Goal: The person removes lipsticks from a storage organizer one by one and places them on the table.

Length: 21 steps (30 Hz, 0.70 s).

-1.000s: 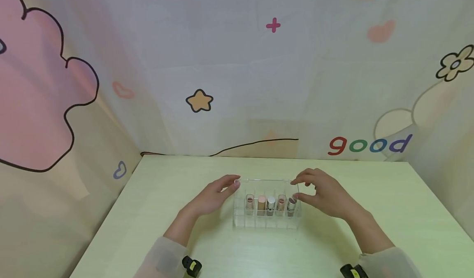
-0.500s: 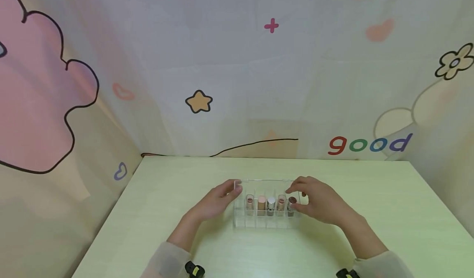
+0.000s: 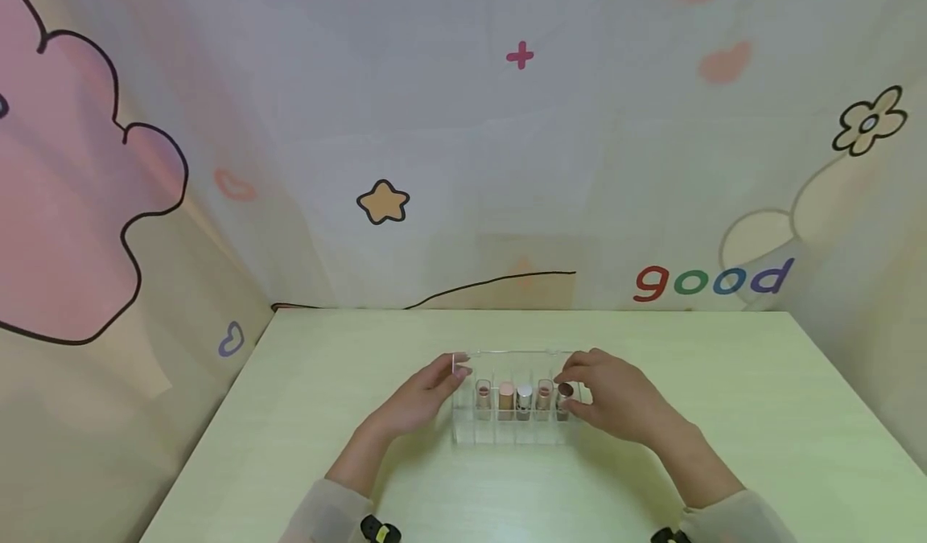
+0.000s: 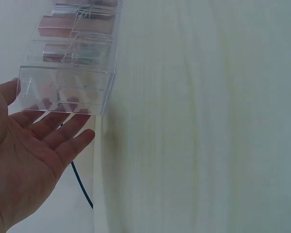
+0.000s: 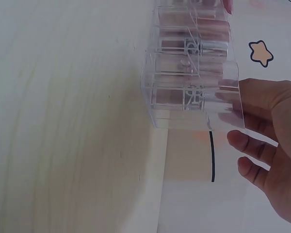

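A clear lipstick holder (image 3: pixel 471 432) with stepped compartments stands on the table, several lipsticks (image 3: pixel 506 398) upright in one row. At its left end, my left hand (image 3: pixel 418 394) grips the side edge, thumb towards the front and fingers behind; the left wrist view shows those fingers (image 4: pixel 63 131) through the clear plastic. My right hand (image 3: pixel 621 394) has thumb and index finger around the dark-topped lipstick (image 3: pixel 565 390) in the rightmost filled slot, seemingly pinching it. In the right wrist view the holder's wall (image 5: pixel 184 119) partly covers that grasp, and the other fingers spread behind.
The pale wooden table (image 3: pixel 304 398) reaches back to a printed cloth wall (image 3: pixel 463 165) with a star and the word "good". A dark cable (image 4: pixel 81 184) shows beyond the table edge in the left wrist view. Black devices (image 3: pixel 381 529) sit at both sleeves.
From the holder's top right corner, my right hand has come down and inward to the rightmost lipstick, its fingers closing around it. My left hand has slid slightly lower along the left edge.
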Motion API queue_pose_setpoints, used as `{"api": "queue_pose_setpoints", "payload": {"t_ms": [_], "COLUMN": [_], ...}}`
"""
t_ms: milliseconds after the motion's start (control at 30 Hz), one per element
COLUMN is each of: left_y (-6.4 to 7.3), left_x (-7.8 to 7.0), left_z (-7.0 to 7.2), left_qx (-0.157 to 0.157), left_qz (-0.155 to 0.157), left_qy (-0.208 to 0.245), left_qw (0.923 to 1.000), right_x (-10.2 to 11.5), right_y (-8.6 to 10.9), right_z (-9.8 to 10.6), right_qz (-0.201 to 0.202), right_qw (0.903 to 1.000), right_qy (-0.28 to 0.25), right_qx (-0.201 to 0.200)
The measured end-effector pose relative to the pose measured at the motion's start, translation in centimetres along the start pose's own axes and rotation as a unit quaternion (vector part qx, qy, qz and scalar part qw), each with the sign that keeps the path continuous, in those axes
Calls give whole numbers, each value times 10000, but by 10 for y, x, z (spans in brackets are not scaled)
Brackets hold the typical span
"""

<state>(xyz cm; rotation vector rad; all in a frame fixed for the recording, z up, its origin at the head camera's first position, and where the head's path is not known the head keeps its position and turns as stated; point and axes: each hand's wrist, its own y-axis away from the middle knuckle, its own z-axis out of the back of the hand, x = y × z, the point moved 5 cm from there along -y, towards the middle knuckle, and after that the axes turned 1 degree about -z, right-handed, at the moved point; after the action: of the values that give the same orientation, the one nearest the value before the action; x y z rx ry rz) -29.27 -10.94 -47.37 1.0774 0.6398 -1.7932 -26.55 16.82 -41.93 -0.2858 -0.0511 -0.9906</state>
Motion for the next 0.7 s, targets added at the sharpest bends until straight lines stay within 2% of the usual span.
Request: {"api": "queue_pose_setpoints", "payload": {"t_ms": [433, 700], "left_y": [1, 0], "left_x": [-3, -3], "left_z": [-3, -5], "left_qx": [-30, -40], "left_qz": [-86, -76], "left_qy": [-101, 53], "left_qw": [9999, 9999], "right_x": [2, 6], "right_y": [4, 4], "right_z": [-2, 3], "right_qz": [-13, 12], "right_qw": [9998, 9998], "right_qy": [-7, -56], "right_qx": [-191, -173]}}
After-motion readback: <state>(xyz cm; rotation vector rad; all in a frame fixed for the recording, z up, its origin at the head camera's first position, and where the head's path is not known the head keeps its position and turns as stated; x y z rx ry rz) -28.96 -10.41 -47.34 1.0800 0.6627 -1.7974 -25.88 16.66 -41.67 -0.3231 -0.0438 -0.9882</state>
